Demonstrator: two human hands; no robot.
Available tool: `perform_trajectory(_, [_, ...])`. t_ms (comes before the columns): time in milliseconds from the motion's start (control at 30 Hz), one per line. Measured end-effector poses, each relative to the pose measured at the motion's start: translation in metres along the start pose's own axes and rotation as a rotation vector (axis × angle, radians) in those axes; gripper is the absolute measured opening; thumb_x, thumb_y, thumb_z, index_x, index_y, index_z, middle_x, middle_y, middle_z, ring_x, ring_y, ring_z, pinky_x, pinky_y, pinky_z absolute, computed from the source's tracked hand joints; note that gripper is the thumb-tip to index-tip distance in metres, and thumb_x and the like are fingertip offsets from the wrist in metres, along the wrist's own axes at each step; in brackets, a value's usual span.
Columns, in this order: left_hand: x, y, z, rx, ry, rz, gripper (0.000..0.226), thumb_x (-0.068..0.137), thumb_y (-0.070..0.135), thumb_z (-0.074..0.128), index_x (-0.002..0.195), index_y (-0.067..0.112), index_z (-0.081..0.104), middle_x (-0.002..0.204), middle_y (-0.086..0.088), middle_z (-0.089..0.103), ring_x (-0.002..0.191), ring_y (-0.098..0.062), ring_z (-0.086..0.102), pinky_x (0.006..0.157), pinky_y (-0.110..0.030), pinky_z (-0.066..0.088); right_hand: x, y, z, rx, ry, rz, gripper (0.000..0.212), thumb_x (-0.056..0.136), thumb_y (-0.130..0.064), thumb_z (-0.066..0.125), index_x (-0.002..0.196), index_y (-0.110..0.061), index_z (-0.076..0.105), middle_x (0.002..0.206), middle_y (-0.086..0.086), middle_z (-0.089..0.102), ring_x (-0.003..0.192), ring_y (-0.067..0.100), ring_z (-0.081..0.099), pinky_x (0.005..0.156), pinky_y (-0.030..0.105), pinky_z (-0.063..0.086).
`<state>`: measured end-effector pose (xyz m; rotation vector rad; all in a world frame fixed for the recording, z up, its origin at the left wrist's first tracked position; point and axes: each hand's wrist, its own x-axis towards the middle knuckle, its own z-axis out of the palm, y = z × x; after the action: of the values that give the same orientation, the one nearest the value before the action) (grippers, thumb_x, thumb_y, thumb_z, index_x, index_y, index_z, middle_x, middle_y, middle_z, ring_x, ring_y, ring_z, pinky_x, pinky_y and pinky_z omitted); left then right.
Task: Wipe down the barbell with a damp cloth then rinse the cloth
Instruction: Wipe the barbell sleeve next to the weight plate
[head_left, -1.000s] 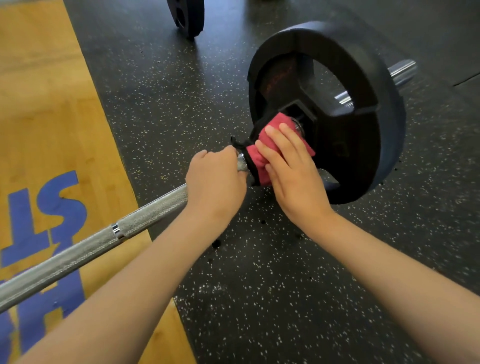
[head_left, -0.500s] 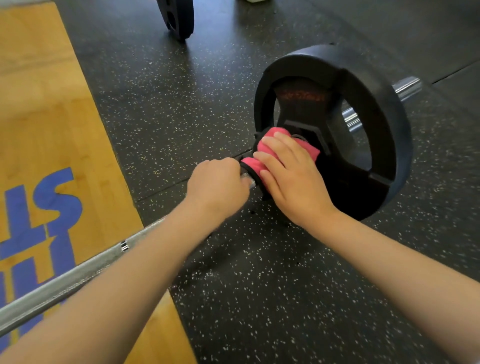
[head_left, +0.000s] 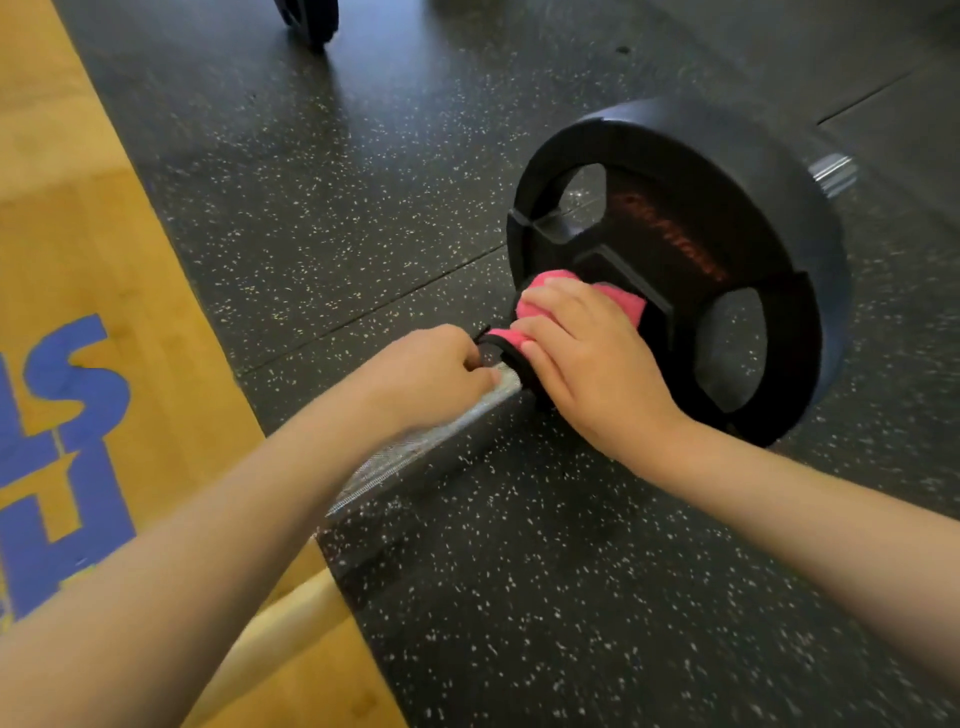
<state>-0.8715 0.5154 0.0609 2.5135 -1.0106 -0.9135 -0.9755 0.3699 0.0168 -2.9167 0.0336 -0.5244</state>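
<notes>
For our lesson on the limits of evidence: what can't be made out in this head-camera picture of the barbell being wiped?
- Bar collar: covered by the pink cloth and right hand.
- Barbell shaft: hidden beneath the left forearm and left hand.
- Red lettering on the weight plate: blurred, unreadable.
- Second plate: cut by the top edge.
- Blue floor lettering: cut by the left edge.

A black rubber floor (head_left: 467, 597), flecked with pale specks and crossed by thin seams, is seen beside a yellow wooden platform (head_left: 104, 291) marked with large blue letters. A black weight plate (head_left: 769, 244), mounted on a barbell, is stood on the rubber. A second dark plate (head_left: 306, 18) is stood farther off, at the top edge.
</notes>
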Motion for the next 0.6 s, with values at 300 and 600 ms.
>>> perform_trajectory(300, [-0.029,0.018,0.036,0.054,0.147,0.082,0.03,0.095,0.038,0.051,0.083,0.015,0.065,0.073,-0.002,0.067,0.07,-0.022,0.062,0.068,-0.034,0.052,-0.011,-0.004,-0.019,-0.064,-0.199,0.084,0.044,0.098,-0.035,0.035,0.09,-0.011,0.071,0.095,0.001,0.065,0.093,0.023,0.056,0.079,0.043,0.046])
perform_trajectory(600, [-0.032,0.026,0.039,0.003,-0.219,0.143,0.04,0.098,0.036,0.048,0.074,0.005,0.055,0.059,0.0,0.043,0.051,-0.015,0.037,0.05,-0.028,0.03,-0.079,-0.009,-0.036,-0.064,-0.105,0.01,0.038,0.102,-0.024,0.036,0.116,-0.001,0.063,0.13,0.014,0.055,0.126,0.032,0.046,0.107,0.044,0.035])
